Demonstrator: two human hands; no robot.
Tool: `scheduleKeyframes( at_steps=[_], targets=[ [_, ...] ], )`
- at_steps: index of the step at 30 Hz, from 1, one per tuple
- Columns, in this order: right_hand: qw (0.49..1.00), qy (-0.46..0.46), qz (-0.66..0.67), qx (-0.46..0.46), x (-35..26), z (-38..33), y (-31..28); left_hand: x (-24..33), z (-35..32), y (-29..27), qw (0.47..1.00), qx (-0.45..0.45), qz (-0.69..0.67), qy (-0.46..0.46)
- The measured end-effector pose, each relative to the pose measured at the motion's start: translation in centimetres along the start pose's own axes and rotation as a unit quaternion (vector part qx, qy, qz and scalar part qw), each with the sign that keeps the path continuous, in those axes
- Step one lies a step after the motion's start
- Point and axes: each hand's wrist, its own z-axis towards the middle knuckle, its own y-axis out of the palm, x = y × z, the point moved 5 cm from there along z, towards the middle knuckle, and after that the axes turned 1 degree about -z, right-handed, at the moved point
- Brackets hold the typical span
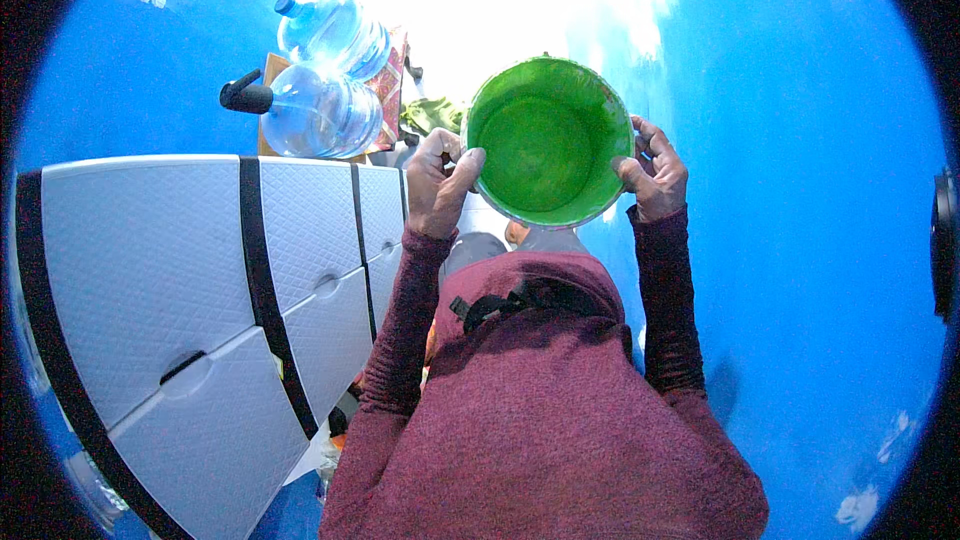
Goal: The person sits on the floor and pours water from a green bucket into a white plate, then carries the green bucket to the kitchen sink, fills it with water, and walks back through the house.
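A round bucket (545, 140), green inside with a pale, smeared rim, is held up in front of me with its mouth tilted toward me. My left hand (440, 180) grips its left side, thumb over the rim. On the opposite side my right hand (655, 170) clasps the rim, thumb on the inner edge and fingers outside. Nothing loose shows inside the bucket; its outer wall is mostly hidden.
At left stands a white quilted-pattern cabinet (140, 280) with black edges. Beyond it are two large clear water bottles, one with a black pump (247, 95), the other capped (335, 30). A blue wall (800, 220) rises close on my right.
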Motion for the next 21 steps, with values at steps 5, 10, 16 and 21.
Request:
scheduleKeyframes(
  at_steps=[5,10,16,21],
  targets=[
    [0.998,0.045,-0.025,-0.022,-1.7,4.8,0.2,1.4,3.9,0.7,0.999,0.016,0.031,-0.002],
    [0.997,0.035,-0.06,-0.018,-1.1,9.4,-0.3,0.3,9.0,0.7,0.998,-0.001,0.058,-0.01],
    [0.999,0.034,-0.029,0.017,-0.6,15.6,0.0,1.9,15.1,0.6,0.98,0.001,0.196,-0.017],
    [0.998,0.052,0.003,0.018,0.4,21.6,-0.8,10.0,21.0,0.9,0.924,0.106,0.309,0.197]
  ],
)
